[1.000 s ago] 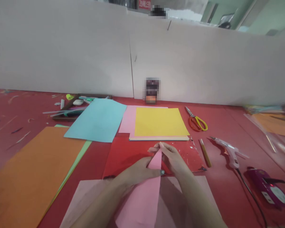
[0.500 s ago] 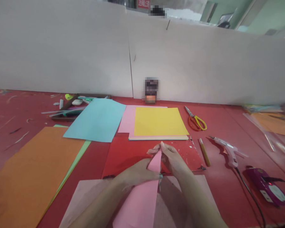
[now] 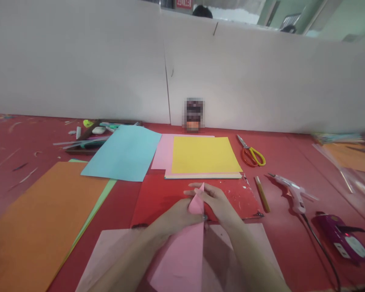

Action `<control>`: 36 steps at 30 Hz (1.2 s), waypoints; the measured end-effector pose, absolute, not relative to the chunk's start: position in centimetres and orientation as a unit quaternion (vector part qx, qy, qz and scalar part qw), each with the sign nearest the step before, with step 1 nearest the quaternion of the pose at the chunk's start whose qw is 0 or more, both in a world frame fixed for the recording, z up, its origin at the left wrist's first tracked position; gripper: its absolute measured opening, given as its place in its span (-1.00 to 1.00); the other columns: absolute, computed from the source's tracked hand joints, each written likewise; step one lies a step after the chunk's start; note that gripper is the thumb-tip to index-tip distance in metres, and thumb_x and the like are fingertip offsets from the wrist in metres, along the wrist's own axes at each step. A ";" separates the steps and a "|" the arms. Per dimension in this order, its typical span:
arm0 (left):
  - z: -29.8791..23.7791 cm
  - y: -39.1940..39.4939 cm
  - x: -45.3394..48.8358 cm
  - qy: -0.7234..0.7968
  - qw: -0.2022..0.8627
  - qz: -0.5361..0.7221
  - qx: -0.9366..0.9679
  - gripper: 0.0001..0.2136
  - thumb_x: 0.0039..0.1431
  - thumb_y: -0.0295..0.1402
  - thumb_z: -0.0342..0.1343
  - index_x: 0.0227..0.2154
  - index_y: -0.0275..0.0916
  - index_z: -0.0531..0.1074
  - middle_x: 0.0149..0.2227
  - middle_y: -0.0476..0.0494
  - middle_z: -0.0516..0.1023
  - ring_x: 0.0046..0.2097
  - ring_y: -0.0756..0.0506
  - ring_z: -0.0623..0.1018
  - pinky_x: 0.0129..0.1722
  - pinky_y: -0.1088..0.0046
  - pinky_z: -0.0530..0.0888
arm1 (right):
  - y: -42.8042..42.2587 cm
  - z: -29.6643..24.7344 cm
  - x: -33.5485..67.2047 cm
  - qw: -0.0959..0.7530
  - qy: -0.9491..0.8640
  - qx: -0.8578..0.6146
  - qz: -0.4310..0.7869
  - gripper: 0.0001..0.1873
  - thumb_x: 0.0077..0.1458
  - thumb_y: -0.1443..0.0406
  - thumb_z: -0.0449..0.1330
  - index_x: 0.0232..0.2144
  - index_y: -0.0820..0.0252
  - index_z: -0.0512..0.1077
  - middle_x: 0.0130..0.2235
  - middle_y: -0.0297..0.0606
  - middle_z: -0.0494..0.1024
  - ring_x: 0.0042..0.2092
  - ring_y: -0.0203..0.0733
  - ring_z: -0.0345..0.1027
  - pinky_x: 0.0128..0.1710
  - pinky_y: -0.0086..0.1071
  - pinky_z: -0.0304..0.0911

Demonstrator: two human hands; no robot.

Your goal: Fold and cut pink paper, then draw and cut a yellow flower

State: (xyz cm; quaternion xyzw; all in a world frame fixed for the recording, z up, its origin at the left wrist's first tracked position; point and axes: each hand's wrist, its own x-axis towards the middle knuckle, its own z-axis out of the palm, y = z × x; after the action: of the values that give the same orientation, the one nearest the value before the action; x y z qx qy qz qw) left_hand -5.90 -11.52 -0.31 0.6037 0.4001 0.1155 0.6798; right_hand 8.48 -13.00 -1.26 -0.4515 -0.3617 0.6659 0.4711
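A pink sheet of paper (image 3: 182,259), curled or folded over on itself, is held upright between both hands. My left hand (image 3: 179,217) grips its left side, with the thumb lying across the front. Close to the pointed top of the sheet, my right hand (image 3: 214,200) pinches the right edge, its fingers reaching behind the paper. Part of the left fingers is hidden by the sheet. Beneath the hands lie a red board (image 3: 167,192) and a pale pink sheet (image 3: 246,243).
Yellow paper (image 3: 205,154), blue paper (image 3: 124,154) and orange paper (image 3: 45,207) lie around. To the right are scissors (image 3: 252,154), a yellowish stick (image 3: 262,194), a glue gun (image 3: 293,192) and a purple power strip (image 3: 342,239) with cords. A dark tray (image 3: 71,149) holds stationery. A white partition (image 3: 109,61) stands behind.
My right hand has shifted its fingers slightly down and over the paper's tip. The sheet has swung a little left at the top. My left hand keeps its grip.
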 end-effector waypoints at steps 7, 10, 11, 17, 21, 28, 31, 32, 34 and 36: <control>0.4 -11.4 -6.4 0.464 0.660 0.111 0.580 -0.58 0.05 -0.01 -0.03 -0.25 -0.29 0.39 -0.28 -0.14 0.47 -0.28 -0.11 0.46 -0.36 0.45 0.34 | -12.6 -1.3 9.7 0.509 -0.348 -0.460 0.638 -0.56 -0.09 0.07 0.24 -0.18 0.17 0.44 -0.27 -0.17 0.59 -0.13 -0.01 0.42 -0.15 -0.20 0.27; 0.2 -11.1 -6.5 0.469 0.629 0.107 0.611 -0.62 0.01 -0.01 0.00 -0.46 -0.29 0.34 -0.47 -0.04 0.36 -0.45 -0.03 0.36 -0.49 0.50 0.24 | -12.5 -1.1 9.9 0.522 -0.334 -0.471 0.628 -0.57 -0.10 0.10 0.26 -0.18 0.18 0.45 -0.26 -0.14 0.59 -0.11 -0.02 0.41 -0.12 -0.21 0.25; 0.1 -11.0 -6.5 0.465 0.622 0.108 0.621 -0.64 0.00 -0.03 0.02 -0.50 -0.28 0.31 -0.51 -0.01 0.32 -0.48 -0.01 0.32 -0.51 0.51 0.21 | -12.5 -1.0 9.8 0.525 -0.329 -0.471 0.628 -0.56 -0.11 0.11 0.27 -0.17 0.19 0.45 -0.26 -0.14 0.59 -0.11 -0.02 0.41 -0.11 -0.21 0.25; 0.2 -10.5 -6.7 0.498 0.579 0.165 0.624 -0.67 0.03 -0.05 -0.03 -0.56 -0.25 0.25 -0.52 0.00 0.28 -0.48 -0.01 0.29 -0.50 0.50 0.18 | -12.6 -1.1 9.2 0.480 -0.356 -0.460 0.657 -0.58 -0.09 0.09 0.24 -0.19 0.19 0.48 -0.25 -0.20 0.58 -0.16 -0.06 0.42 -0.12 -0.22 0.26; -0.1 -10.2 -6.8 0.525 0.527 0.194 0.639 -0.68 0.05 -0.07 -0.06 -0.52 -0.26 0.28 -0.51 -0.02 0.29 -0.46 -0.03 0.29 -0.49 0.50 0.17 | -12.6 -1.5 9.1 0.457 -0.420 -0.482 0.618 -0.66 -0.09 0.09 0.23 -0.30 0.18 0.54 -0.31 -0.27 0.58 -0.25 -0.10 0.42 -0.17 -0.26 0.27; -0.1 -9.9 -7.5 0.480 0.554 0.191 0.653 -0.72 0.06 -0.13 -0.04 -0.55 -0.25 0.24 -0.53 0.03 0.21 -0.49 0.02 0.24 -0.50 0.51 0.14 | -12.2 -1.9 10.1 0.481 -0.404 -0.499 0.597 -0.69 -0.07 0.12 0.22 -0.30 0.17 0.54 -0.31 -0.27 0.58 -0.23 -0.12 0.41 -0.16 -0.29 0.26; -0.3 -9.7 -7.6 0.512 0.536 0.204 0.639 -0.70 0.03 -0.11 0.00 -0.59 -0.24 0.19 -0.58 0.08 0.13 -0.54 0.04 0.19 -0.54 0.52 0.08 | -12.4 -1.8 9.9 0.476 -0.385 -0.484 0.626 -0.67 -0.13 0.11 0.26 -0.30 0.16 0.52 -0.28 -0.27 0.57 -0.24 -0.12 0.42 -0.20 -0.28 0.29; -0.4 -9.7 -7.6 0.526 0.524 0.213 0.635 -0.69 0.02 -0.10 0.00 -0.61 -0.23 0.18 -0.59 0.09 0.11 -0.55 0.05 0.17 -0.55 0.52 0.06 | -12.4 -1.8 9.8 0.464 -0.384 -0.482 0.636 -0.67 -0.15 0.12 0.28 -0.31 0.16 0.52 -0.28 -0.27 0.57 -0.25 -0.12 0.42 -0.23 -0.27 0.31; -0.5 -9.6 -7.5 0.546 0.510 0.234 0.622 -0.68 0.01 -0.09 0.01 -0.61 -0.24 0.21 -0.60 0.08 0.14 -0.55 0.04 0.18 -0.56 0.52 0.06 | -12.5 -1.8 9.6 0.440 -0.392 -0.489 0.644 -0.68 -0.18 0.12 0.30 -0.36 0.17 0.52 -0.31 -0.26 0.58 -0.28 -0.11 0.43 -0.29 -0.28 0.33; -0.6 -9.6 -7.3 0.549 0.519 0.253 0.604 -0.70 0.01 -0.09 0.01 -0.55 -0.26 0.30 -0.57 0.05 0.25 -0.52 0.02 0.25 -0.54 0.53 0.12 | -12.6 -2.0 9.6 0.424 -0.400 -0.498 0.642 -0.69 -0.18 0.11 0.30 -0.39 0.18 0.52 -0.36 -0.26 0.58 -0.31 -0.12 0.43 -0.35 -0.29 0.33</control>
State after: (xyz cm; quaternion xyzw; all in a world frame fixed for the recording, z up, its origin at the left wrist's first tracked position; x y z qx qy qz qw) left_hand -7.33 -9.55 -0.57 0.6045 0.5494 0.2529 0.5185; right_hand 9.58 -12.60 -2.01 -0.4982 -0.4003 0.6417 0.4239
